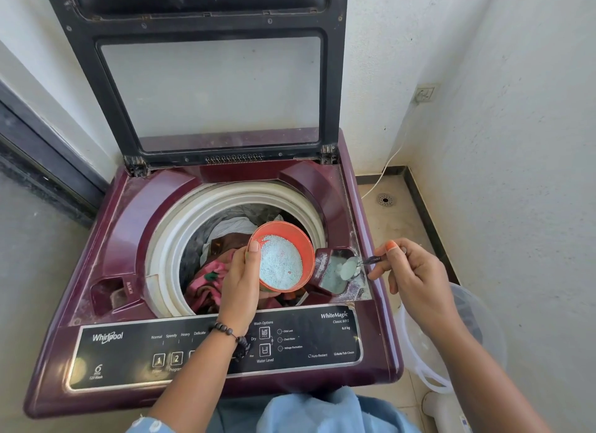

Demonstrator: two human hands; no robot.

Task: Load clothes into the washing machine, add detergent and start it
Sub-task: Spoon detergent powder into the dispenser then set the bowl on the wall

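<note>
The left hand holds an orange cup of blue soap powder over the clothes in the washing machine. The right hand pinches a spoon of powder over the little soap tray.

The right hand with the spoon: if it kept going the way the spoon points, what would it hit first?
Probably the detergent compartment: the right hand holds the spoon with its bowl over that powder-dusted tray. Further along sits the orange cup in the left hand, though depth is unclear.
</note>
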